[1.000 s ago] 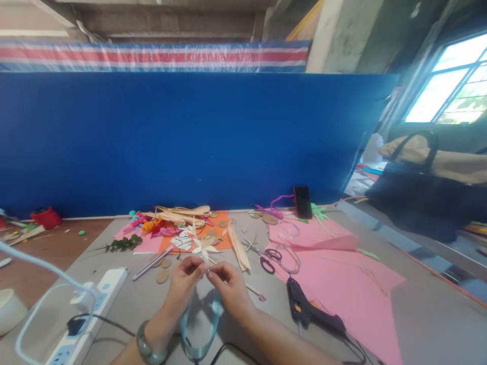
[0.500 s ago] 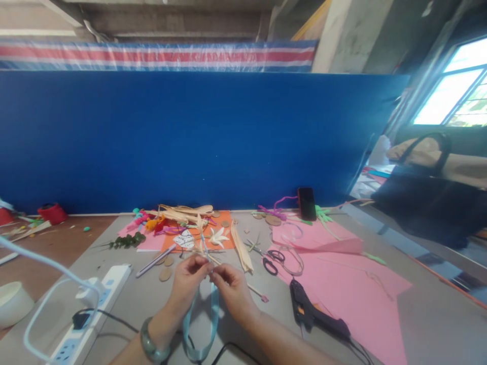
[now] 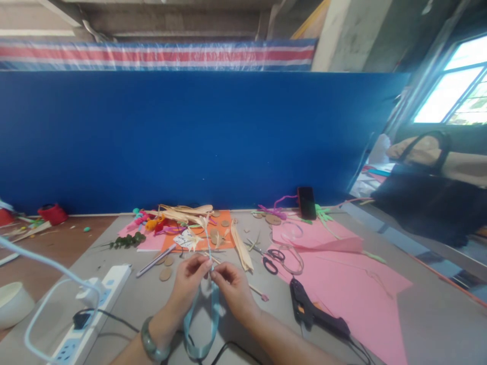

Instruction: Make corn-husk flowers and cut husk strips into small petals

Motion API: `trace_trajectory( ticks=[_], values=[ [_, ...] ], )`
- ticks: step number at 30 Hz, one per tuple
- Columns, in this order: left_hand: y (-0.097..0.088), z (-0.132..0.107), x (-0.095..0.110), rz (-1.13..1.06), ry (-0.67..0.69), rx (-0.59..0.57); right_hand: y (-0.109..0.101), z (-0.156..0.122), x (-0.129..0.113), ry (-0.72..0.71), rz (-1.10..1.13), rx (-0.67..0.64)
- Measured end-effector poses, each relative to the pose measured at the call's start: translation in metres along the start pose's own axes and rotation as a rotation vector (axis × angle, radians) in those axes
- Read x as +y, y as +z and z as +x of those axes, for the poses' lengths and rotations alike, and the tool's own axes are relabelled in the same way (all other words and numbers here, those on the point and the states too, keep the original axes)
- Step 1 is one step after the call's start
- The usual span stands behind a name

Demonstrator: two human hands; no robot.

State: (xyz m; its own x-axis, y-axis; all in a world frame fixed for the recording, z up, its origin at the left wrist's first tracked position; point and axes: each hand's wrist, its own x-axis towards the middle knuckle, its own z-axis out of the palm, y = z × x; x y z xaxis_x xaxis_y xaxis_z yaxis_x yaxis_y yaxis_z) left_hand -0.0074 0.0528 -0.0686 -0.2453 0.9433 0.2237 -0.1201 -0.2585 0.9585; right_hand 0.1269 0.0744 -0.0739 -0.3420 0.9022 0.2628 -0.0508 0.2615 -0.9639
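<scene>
- Grip first: left hand [image 3: 190,278] and right hand [image 3: 234,291] are both pinched down thumb-to-finger, tips almost meeting. Left looks closed on the thin pale-blue stem [image 3: 209,244], right on the flat pale-blue fabric-looking ribbon [image 3: 215,304] — though fingers hide the exact contact, so can't swear to which tip has what.
- Step in hand, my read: winding that ribbon round the stem, right where the fingertips come together.
- For another turn, I'd say the left needs to hold the stem steady while the right keeps the ribbon taut and flat — slack would probably let the wrap loosen.
- Where it all sits: the stem rises out of the pinch, leaning away from the person, with a cream pointed-petal flower [image 3: 204,221] at its top, directly beyond the fingers. Another cream starry flower [image 3: 193,239] shows just left of the stem, over the flat orange paper sheet [image 3: 228,244]; can't tell if it's attached.
- The ribbon's spare length hangs below the grip in a long loop, between the forearms.
- Right of the hands, well apart from the grip: black-handled metal scissors [image 3: 267,255] and a black glue gun [image 3: 314,314].
</scene>
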Motion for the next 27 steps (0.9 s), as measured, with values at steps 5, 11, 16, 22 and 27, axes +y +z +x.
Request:
trace_trajectory(
  ticks=[5,11,16,22,27],
  values=[
    [-0.0006,-0.0001,-0.0029,0.012,-0.004,-0.001,0.0002,0.0006,-0.0019,0.013,-0.030,0.014],
    [-0.0011,-0.0016,-0.0014,0.007,-0.022,-0.034,-0.0007,0.0003,0.0013,0.015,-0.041,0.008],
    [0.0002,-0.0013,0.0011,0.018,-0.006,-0.035,-0.0005,0.0000,0.0011,0.012,-0.035,0.018],
    [0.0000,-0.0006,-0.0001,0.027,-0.009,-0.039,-0.0011,0.0009,0.0009,0.008,-0.042,0.008],
    [0.0000,-0.0008,0.0005,0.026,-0.004,-0.054,-0.0017,0.0006,-0.0022,0.005,-0.039,0.006]
  ],
)
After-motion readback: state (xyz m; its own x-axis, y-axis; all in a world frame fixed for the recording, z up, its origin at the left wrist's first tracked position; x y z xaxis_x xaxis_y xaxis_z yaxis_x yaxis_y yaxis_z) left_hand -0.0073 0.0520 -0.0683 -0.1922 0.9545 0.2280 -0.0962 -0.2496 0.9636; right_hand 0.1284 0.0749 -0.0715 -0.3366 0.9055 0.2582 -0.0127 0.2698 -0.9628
